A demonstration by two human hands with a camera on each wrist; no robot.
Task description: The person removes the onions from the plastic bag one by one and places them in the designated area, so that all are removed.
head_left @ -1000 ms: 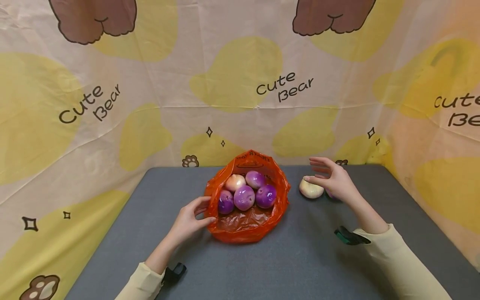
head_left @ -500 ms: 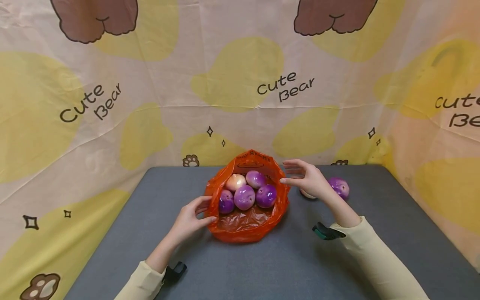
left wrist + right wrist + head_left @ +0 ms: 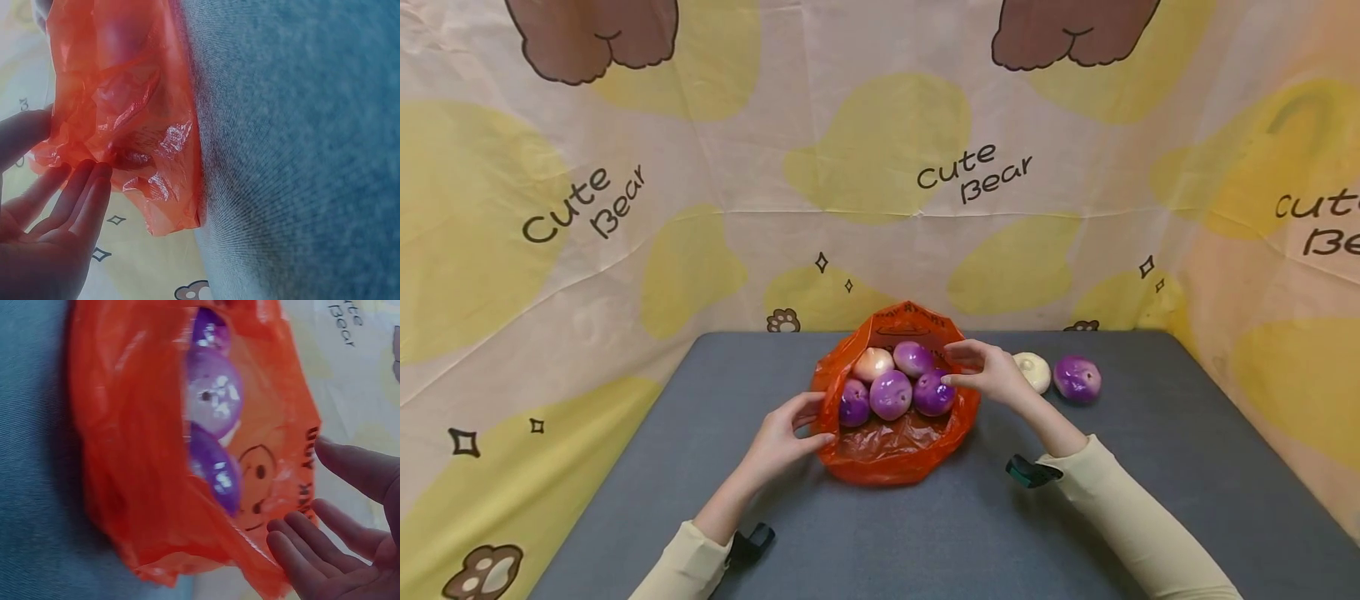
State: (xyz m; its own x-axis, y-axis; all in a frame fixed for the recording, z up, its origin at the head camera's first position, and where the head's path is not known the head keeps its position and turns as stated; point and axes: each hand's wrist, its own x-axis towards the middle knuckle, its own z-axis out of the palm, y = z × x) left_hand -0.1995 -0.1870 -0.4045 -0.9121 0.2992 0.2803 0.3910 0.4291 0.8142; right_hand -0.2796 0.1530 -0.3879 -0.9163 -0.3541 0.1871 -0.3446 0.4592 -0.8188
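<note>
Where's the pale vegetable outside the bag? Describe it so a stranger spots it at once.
On the grey table, find the open orange-red bag. Right of it, just past the right hand, sits the creamy-white vegetable. Its paleness sets it apart from the purple vegetable beside it.

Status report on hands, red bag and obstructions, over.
Left hand grips red bag at left edge. Right hand at right edge, grip unclear. Bag open, five round vegetables visible inside. Right hand partly overlaps mouth.
</note>
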